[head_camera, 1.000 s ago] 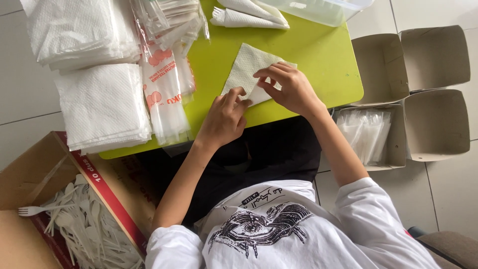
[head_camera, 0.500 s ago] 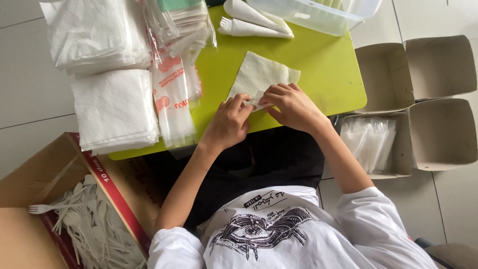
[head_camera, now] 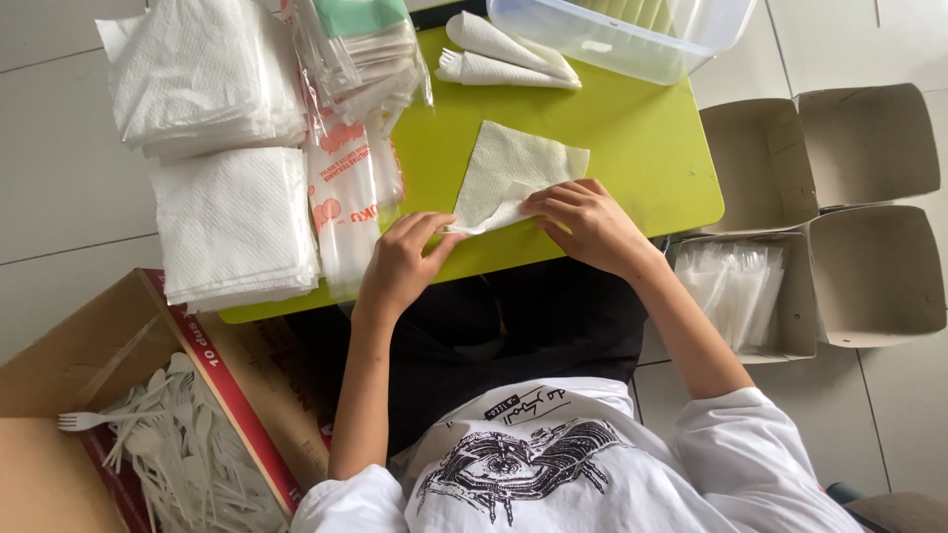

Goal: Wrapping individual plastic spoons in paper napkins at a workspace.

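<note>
A person in a white printed shirt sits at a small lime-green table [head_camera: 642, 148], seen from above. Both hands work on 1 white paper napkin [head_camera: 513, 173] lying near the table's centre. The left hand [head_camera: 405, 262], at about 7 o'clock from the napkin, pinches the napkin's lower corner between thumb and fingertips. The right hand [head_camera: 588, 222], at about 4 o'clock from the napkin, rests on its lower right edge, fingers curled and pressing the paper down.

At 12 o'clock from the napkin lie 2 rolled napkins [head_camera: 499, 54], just beside a clear plastic tub [head_camera: 632, 35] at 1 o'clock. At 9 o'clock sit clear plastic sleeves [head_camera: 346, 197] with orange print, and beyond them 2 stacks of white napkins [head_camera: 232, 227]. On the floor at 3 o'clock are open cardboard trays [head_camera: 839, 178], 1 holding clear bags. At 8 o'clock a cardboard box [head_camera: 59, 375] holds white plastic forks [head_camera: 168, 434].
</note>
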